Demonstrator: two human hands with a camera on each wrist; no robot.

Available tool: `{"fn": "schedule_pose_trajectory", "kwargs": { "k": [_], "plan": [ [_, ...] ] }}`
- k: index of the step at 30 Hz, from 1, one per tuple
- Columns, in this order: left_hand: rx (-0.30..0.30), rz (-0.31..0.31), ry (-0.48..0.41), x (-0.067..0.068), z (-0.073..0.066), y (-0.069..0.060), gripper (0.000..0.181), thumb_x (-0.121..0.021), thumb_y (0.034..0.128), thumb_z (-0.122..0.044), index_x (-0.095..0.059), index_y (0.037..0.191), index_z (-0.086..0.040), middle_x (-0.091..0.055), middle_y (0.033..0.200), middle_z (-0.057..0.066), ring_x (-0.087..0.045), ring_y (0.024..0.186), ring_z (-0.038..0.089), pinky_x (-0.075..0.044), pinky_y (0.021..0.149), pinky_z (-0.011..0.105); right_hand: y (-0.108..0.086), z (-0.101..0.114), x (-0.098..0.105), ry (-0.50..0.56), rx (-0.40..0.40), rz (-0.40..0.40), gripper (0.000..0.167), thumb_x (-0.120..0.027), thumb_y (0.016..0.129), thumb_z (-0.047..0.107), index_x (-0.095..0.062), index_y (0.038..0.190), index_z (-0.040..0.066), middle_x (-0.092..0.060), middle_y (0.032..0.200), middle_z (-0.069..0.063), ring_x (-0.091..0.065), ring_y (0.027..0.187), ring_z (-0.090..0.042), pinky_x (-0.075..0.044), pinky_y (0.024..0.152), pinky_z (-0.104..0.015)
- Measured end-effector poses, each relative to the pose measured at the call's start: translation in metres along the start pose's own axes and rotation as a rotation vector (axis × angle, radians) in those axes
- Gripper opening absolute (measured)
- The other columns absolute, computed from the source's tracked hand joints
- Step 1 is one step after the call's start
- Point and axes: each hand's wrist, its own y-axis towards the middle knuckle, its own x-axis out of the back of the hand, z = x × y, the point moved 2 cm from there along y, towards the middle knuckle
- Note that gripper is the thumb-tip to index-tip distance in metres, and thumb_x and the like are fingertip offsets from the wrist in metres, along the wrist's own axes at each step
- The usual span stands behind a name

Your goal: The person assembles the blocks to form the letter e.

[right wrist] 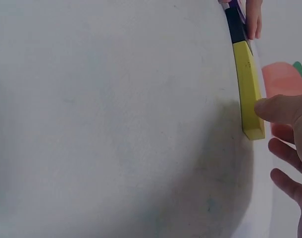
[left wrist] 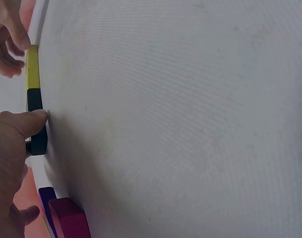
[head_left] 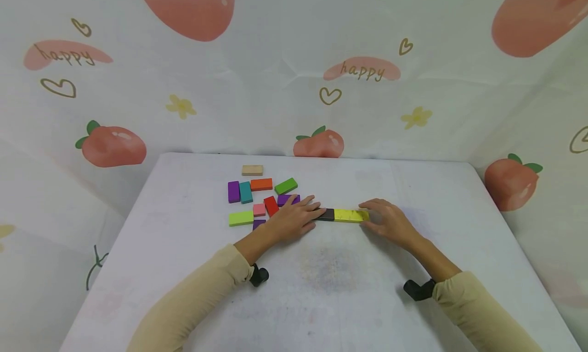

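A black block (head_left: 327, 215) and a yellow block (head_left: 350, 216) lie end to end in one line on the white table. My left hand (head_left: 294, 221) holds the black block; in the left wrist view its thumb (left wrist: 34, 119) lies on the near side and a fingertip shows behind. At the far right end, my right hand (head_left: 390, 223) pinches the yellow block, its thumb (right wrist: 272, 108) against the side in the right wrist view. The other right fingers are spread loosely. Part of the black block is hidden beneath my left hand.
Left of the line lie several loose blocks, including a lime one (head_left: 241, 218), a pink one (head_left: 259, 209), a red one (head_left: 271, 205) and a teal one (head_left: 245, 192). A plain wooden block (head_left: 252, 170) lies near the back edge, before a printed cloth (head_left: 257, 86).
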Motion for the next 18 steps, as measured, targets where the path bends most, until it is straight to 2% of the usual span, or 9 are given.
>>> {"fn": "schedule_pose_trajectory", "kwargs": {
  "k": [4, 10, 14, 18],
  "plan": [
    [0.004, 0.004, -0.003, 0.0, -0.001, 0.0, 0.055, -0.054, 0.1026, -0.035, -0.039, 0.154, -0.023, -0.04, 0.156, 0.001, -0.023, 0.15, 0.023, -0.017, 0.119, 0.055, -0.005, 0.003, 0.002, -0.02, -0.061, -0.005, 0.04, -0.083, 0.078, 0.005, -0.07, 0.116, 0.001, -0.071, 0.113, -0.012, -0.066, 0.105, -0.03, -0.053, 0.089, -0.05],
    [0.005, 0.004, -0.001, -0.001, 0.0, 0.0, 0.056, -0.054, 0.1026, -0.035, -0.038, 0.154, -0.023, -0.039, 0.157, 0.001, -0.022, 0.15, 0.023, -0.018, 0.119, 0.056, -0.012, 0.004, 0.0, -0.034, -0.094, -0.009, 0.036, -0.082, 0.08, 0.007, -0.071, 0.114, 0.0, -0.071, 0.112, -0.014, -0.067, 0.104, -0.032, -0.054, 0.088, -0.051],
    [0.002, 0.007, -0.008, 0.0, 0.0, -0.001, 0.056, -0.054, 0.1024, -0.035, -0.037, 0.155, -0.023, -0.039, 0.157, 0.001, -0.022, 0.15, 0.023, -0.017, 0.119, 0.056, -0.016, 0.004, -0.001, -0.029, -0.085, -0.009, 0.035, -0.082, 0.08, 0.009, -0.071, 0.112, -0.001, -0.071, 0.114, -0.016, -0.066, 0.108, -0.035, -0.052, 0.091, -0.052],
    [0.005, 0.012, -0.011, 0.0, -0.001, -0.002, 0.057, -0.054, 0.1022, -0.036, -0.037, 0.155, -0.023, -0.037, 0.158, 0.002, -0.022, 0.15, 0.023, -0.017, 0.119, 0.056, -0.019, 0.005, -0.003, -0.045, -0.029, -0.02, 0.035, -0.084, 0.078, 0.009, -0.073, 0.109, -0.003, -0.07, 0.114, -0.016, -0.067, 0.106, -0.034, -0.054, 0.088, -0.05]
  ]
}}
